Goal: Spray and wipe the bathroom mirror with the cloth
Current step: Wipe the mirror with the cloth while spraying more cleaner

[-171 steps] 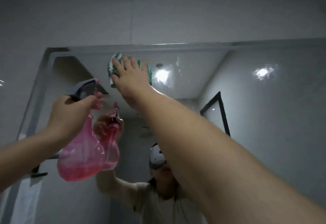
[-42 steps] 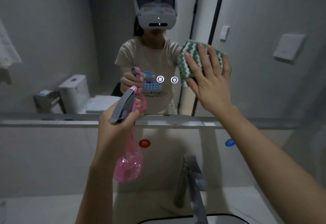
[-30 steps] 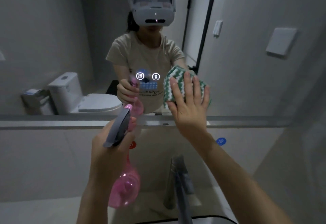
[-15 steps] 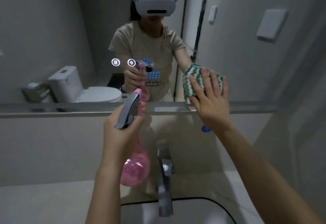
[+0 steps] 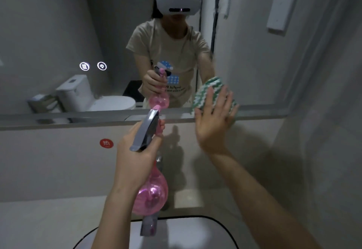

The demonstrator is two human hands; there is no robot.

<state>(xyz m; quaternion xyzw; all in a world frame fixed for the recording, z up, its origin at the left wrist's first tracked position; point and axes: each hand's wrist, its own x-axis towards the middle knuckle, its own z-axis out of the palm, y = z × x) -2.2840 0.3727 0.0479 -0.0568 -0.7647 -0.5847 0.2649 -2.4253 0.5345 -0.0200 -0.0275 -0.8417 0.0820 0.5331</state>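
The bathroom mirror [image 5: 58, 33] fills the upper half of the view, and its bottom edge runs across the middle. My right hand [image 5: 212, 121] presses the green-and-white cloth [image 5: 211, 86] flat against the glass at the mirror's bottom edge, fingers straight and spread. My left hand [image 5: 135, 156] grips the neck of the pink spray bottle [image 5: 151, 195], whose grey trigger head points at the mirror. The bottle hangs over the sink, a little short of the glass.
A faucet [image 5: 149, 225] stands under the bottle above the white sink basin [image 5: 195, 235]. A red round sticker [image 5: 106, 143] is on the wall below the mirror. Two lit touch icons [image 5: 93, 66] glow in the glass. A side wall stands close on the right.
My right hand has wiped the cloth from the top of the mirror down to its bottom edge and slid it rightwards. My left hand kept the bottle in front of the glass.
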